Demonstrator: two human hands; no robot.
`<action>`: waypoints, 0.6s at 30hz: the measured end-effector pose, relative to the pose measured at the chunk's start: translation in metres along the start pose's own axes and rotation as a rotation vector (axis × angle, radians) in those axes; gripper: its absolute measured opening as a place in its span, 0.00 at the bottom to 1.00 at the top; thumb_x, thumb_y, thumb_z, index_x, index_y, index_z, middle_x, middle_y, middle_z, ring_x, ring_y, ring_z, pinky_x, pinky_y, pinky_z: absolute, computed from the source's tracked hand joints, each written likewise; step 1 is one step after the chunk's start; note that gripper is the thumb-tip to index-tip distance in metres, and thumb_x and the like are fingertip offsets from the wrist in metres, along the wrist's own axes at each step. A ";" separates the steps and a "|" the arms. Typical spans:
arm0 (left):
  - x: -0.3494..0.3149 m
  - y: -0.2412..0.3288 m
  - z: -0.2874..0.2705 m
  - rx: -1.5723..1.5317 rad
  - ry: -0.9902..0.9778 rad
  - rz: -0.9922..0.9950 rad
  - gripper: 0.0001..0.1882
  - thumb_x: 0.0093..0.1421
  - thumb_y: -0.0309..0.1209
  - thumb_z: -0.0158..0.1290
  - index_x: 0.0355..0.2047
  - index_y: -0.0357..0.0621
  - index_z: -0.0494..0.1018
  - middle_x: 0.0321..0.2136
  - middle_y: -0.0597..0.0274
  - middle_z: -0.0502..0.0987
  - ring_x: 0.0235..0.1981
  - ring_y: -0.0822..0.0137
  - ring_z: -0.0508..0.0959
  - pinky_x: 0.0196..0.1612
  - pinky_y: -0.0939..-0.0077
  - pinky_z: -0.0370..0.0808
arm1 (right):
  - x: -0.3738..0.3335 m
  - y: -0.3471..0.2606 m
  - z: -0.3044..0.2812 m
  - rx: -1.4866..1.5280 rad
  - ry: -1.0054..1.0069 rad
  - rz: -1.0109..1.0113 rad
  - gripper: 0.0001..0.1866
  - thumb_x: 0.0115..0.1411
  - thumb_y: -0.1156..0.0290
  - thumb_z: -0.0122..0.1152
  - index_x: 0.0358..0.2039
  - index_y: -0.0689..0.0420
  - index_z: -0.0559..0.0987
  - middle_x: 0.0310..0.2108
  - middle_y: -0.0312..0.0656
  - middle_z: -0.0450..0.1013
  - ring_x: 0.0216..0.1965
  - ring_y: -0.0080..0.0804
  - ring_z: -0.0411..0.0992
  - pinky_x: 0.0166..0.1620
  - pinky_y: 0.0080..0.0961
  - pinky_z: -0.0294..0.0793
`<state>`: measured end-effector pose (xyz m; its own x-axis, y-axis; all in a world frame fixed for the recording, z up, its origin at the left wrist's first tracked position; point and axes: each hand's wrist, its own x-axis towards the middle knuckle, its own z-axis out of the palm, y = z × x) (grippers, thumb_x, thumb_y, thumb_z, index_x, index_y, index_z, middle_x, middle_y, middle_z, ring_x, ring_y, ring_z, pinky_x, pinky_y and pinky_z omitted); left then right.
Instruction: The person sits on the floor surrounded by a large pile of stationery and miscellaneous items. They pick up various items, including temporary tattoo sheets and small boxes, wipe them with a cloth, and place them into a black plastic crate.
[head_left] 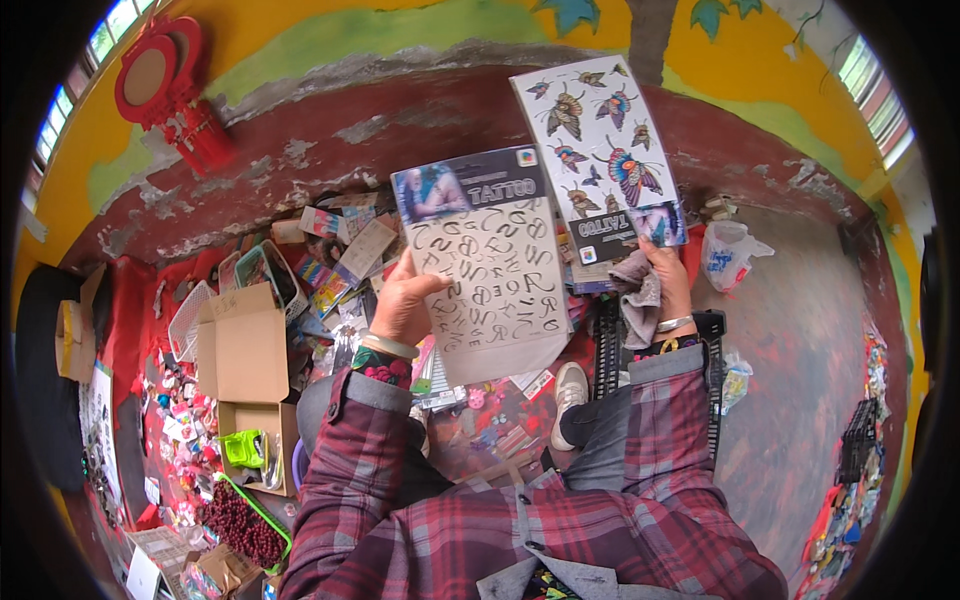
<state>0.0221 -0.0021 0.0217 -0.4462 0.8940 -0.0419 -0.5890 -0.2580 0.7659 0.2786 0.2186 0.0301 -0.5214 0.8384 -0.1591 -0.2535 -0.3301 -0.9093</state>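
In my left hand [402, 302] is a temporary tattoo sheet [490, 285] with dark curly letters on white, gripped at its left edge between thumb and fingers. My right hand [672, 280] pinches the lower end of a second temporary tattoo sheet [600, 125], which shows coloured butterflies and reaches up and away. A crumpled grey-mauve cloth [637, 290] hangs at the right palm; how it is held is hidden. Both sheets are raised in front of me, side by side, and the letter sheet's right edge comes close to the butterfly sheet. Each has a dark printed header band.
Packets and cards [365, 250] lie heaped by the far wall. To the left are an open cardboard box [245, 350], a white basket [188, 325] and a green-rimmed tray [275, 520] of dark red beads. On the right are a black crate [713, 350] and a white plastic bag [728, 255].
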 end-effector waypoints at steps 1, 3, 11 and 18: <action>0.000 0.002 0.000 0.003 0.010 0.020 0.27 0.46 0.17 0.47 0.50 0.38 0.62 0.43 0.56 0.73 0.43 0.62 0.74 0.48 0.69 0.69 | 0.002 0.000 -0.003 -0.023 -0.004 0.016 0.20 0.59 0.60 0.53 0.19 0.63 0.77 0.17 0.44 0.74 0.16 0.29 0.73 0.20 0.22 0.73; -0.001 0.006 -0.001 -0.014 0.015 0.067 0.27 0.46 0.17 0.47 0.50 0.38 0.62 0.43 0.56 0.73 0.43 0.62 0.74 0.48 0.69 0.70 | 0.001 0.000 -0.004 -0.006 -0.051 0.020 0.13 0.59 0.64 0.54 0.20 0.57 0.73 0.15 0.37 0.71 0.15 0.28 0.72 0.21 0.24 0.74; -0.001 0.024 -0.008 0.033 0.123 0.189 0.27 0.45 0.17 0.45 0.50 0.37 0.63 0.43 0.56 0.72 0.44 0.61 0.73 0.49 0.69 0.69 | 0.001 -0.006 -0.005 0.009 -0.052 0.004 0.13 0.60 0.65 0.54 0.21 0.57 0.73 0.16 0.36 0.71 0.16 0.26 0.72 0.21 0.23 0.74; 0.004 0.017 -0.015 0.006 0.200 0.173 0.25 0.46 0.17 0.44 0.48 0.38 0.64 0.42 0.57 0.73 0.42 0.63 0.74 0.47 0.71 0.70 | 0.000 -0.008 -0.003 -0.008 -0.091 0.051 0.15 0.58 0.65 0.56 0.17 0.58 0.73 0.16 0.35 0.70 0.16 0.23 0.70 0.22 0.20 0.70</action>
<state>0.0007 -0.0084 0.0248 -0.6643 0.7466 -0.0356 -0.4889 -0.3980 0.7762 0.2829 0.2223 0.0365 -0.6051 0.7778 -0.1701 -0.2186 -0.3677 -0.9039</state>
